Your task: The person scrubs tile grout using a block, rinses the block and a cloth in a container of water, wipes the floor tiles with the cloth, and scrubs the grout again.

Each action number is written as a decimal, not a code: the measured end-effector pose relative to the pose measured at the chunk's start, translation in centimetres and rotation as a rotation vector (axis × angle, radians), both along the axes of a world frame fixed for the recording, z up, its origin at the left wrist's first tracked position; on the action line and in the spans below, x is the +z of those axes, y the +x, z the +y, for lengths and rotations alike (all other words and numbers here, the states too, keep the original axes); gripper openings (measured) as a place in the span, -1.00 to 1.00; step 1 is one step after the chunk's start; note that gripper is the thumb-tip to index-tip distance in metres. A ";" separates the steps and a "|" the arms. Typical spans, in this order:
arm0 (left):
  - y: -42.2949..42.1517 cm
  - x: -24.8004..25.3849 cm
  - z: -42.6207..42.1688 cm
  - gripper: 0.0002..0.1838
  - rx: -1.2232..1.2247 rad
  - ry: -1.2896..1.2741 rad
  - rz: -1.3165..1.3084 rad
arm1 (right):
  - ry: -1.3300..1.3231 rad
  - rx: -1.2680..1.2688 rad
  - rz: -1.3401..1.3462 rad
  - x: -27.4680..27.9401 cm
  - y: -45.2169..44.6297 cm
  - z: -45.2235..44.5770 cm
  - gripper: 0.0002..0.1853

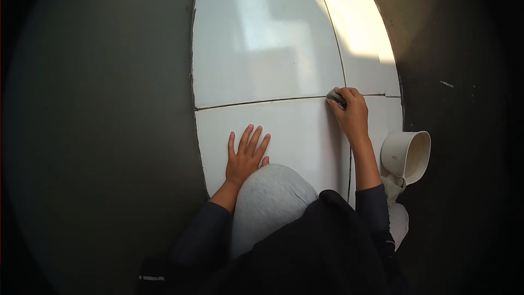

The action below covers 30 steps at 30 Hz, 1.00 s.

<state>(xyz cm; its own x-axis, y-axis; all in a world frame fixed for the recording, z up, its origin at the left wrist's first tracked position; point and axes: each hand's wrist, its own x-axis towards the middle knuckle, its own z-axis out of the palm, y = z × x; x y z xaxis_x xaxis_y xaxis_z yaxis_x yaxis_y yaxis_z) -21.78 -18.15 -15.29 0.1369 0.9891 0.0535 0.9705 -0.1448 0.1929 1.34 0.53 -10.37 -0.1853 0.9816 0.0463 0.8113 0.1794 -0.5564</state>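
My left hand (pixel 247 155) lies flat on the white tiles (pixel 273 147), fingers spread, just in front of a knee in light grey cloth. My right hand (pixel 350 114) is closed around a small grey wad (pixel 336 98), which looks like a folded cloth; its exact kind is hard to make out. The wad rests at the crossing of the dark joint lines between the tiles. Part of it is hidden by my fingers.
A white plastic tub (pixel 396 154) stands right of my right forearm, its opening seen from the side. Below it are a crumpled grey-green cloth (pixel 393 188) and a pale rounded thing (pixel 399 224). Dark grey surfaces flank the tiled strip; sunlight falls on its far right.
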 end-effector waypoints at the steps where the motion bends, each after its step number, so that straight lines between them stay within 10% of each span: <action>1: 0.1 0.2 -0.1 -0.40 -0.001 -0.010 0.005 | -0.002 0.001 -0.002 -0.1 -0.3 -0.3 -0.71; 8: 0.1 0.3 0.0 -0.40 -0.003 -0.024 -0.006 | 0.116 0.187 0.075 -0.9 -10.4 -3.7 -0.74; 16: 0.1 0.3 0.0 -0.40 -0.002 0.000 -0.001 | 0.047 -0.182 -0.068 -0.3 0.8 0.3 -0.78; 30: 0.2 0.7 -0.2 -0.40 0.001 -0.038 -0.014 | 0.078 -0.100 -0.060 -0.4 -2.6 -1.1 -0.80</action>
<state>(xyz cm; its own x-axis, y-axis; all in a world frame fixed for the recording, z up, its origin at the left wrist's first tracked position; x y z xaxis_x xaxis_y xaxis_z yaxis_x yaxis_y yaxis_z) -21.56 -18.33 -14.64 0.1354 0.9906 0.0177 0.9677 -0.1360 0.2123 -1.26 -0.54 -10.74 -0.0910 0.9892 0.1148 0.8587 0.1363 -0.4940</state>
